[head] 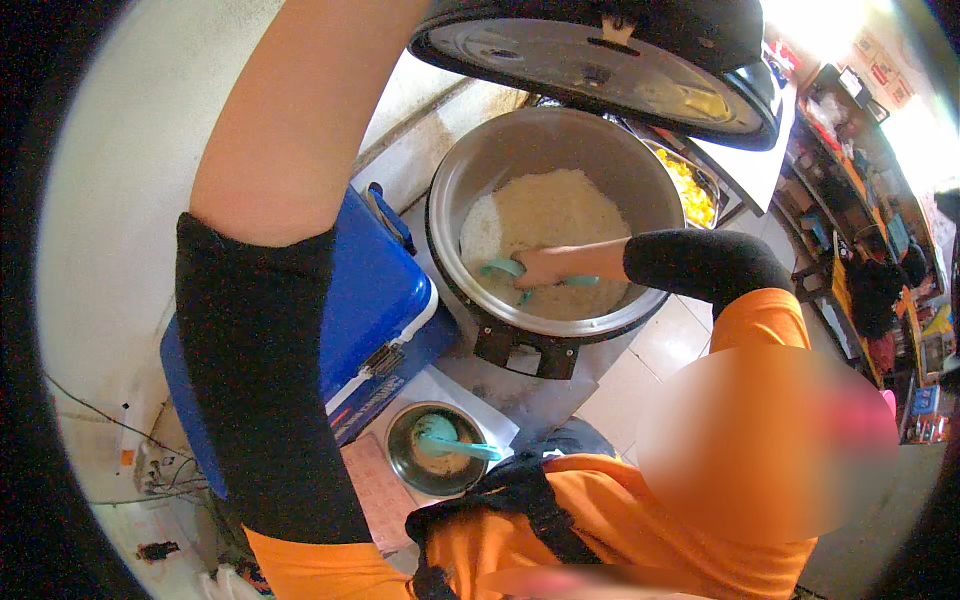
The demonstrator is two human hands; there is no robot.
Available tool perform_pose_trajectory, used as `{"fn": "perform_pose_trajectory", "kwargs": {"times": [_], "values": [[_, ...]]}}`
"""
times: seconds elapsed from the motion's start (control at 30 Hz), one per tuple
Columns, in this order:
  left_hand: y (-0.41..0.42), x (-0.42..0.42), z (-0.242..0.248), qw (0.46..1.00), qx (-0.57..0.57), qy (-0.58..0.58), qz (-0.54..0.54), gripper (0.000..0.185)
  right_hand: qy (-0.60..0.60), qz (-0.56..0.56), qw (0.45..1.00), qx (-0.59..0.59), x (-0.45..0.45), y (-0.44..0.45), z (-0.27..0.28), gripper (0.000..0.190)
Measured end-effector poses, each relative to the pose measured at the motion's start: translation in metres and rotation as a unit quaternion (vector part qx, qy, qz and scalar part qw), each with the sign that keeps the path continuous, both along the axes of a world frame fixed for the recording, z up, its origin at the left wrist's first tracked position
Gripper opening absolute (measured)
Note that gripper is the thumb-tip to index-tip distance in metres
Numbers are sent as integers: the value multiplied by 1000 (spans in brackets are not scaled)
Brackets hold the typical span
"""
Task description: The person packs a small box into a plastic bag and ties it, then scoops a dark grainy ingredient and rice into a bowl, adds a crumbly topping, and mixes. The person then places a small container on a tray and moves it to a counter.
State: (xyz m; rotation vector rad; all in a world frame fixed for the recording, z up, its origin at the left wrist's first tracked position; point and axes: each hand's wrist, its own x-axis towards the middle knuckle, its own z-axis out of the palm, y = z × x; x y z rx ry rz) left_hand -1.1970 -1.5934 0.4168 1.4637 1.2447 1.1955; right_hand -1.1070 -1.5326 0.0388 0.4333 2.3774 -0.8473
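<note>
My right hand (541, 268) is inside a large round cooker pot (547, 330), closed around a turquoise plastic rice scoop (503, 266). Parts of turquoise plastic show on both sides of the fingers, and below them. Cooked rice (559, 206) lies in the pot, mostly tan, with a whiter patch at the left. Above the pot hangs the open black-rimmed lid (570, 56). My left hand is out of view; its bare forearm rises past the top edge, left of the lid. Nearer my body, a metal bowl (394, 442) holds another turquoise scoop (461, 448) in cloudy liquid.
A blue cooler box (375, 277) stands left of the pot, against the pale wall. Behind the pot's right side is a tray of yellow food pieces (694, 195), near a white tabletop (742, 169). Crowded shelves (855, 202) line the far right. A pinkish box (375, 487) lies beside the bowl.
</note>
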Motion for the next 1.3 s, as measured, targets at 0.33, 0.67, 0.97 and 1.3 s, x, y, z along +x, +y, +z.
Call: {"fn": "perform_pose_trajectory", "kwargs": {"times": [0.33, 0.67, 0.97, 1.3], "values": [[3, -16, -7, 999, -38, -12, -37, 50, 10, 44, 999, 2, 36, -5, 44, 55], [-2, -16, -16, 996, -84, -25, -8, 39, 52, -233, 936, -257, 42, 31, 61, 29], [-17, -19, -33, 996, -72, -52, -23, 36, 111, -100, 981, 125, -19, -27, 32, 58], [-28, -9, -30, 996, -75, -50, -20, 41, 98, -284, 907, -296, 50, -30, 101, 36]]}}
